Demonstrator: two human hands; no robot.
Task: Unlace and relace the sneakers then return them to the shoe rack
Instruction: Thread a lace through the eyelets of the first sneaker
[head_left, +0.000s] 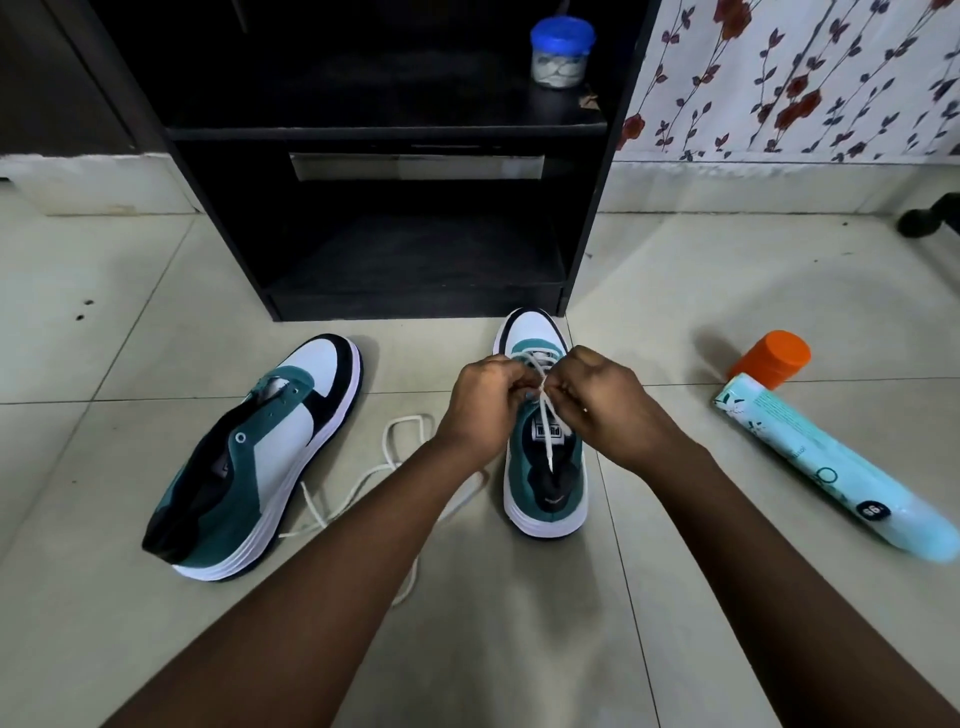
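Note:
A teal, white and black sneaker stands upright on the floor just in front of the black shoe rack, toe pointing at it. My left hand and my right hand meet over its eyelets, each pinching the white lace; one lace end hangs down over the tongue. The second sneaker lies to the left, tilted on its side, with no lace in its eyelets. A loose white lace curls on the tiles between the two shoes, partly hidden under my left forearm.
A jar with a blue lid sits on the rack's upper shelf. An orange-capped container and a pale blue tube lie on the floor to the right. A dark object sits at the far right by the floral wall.

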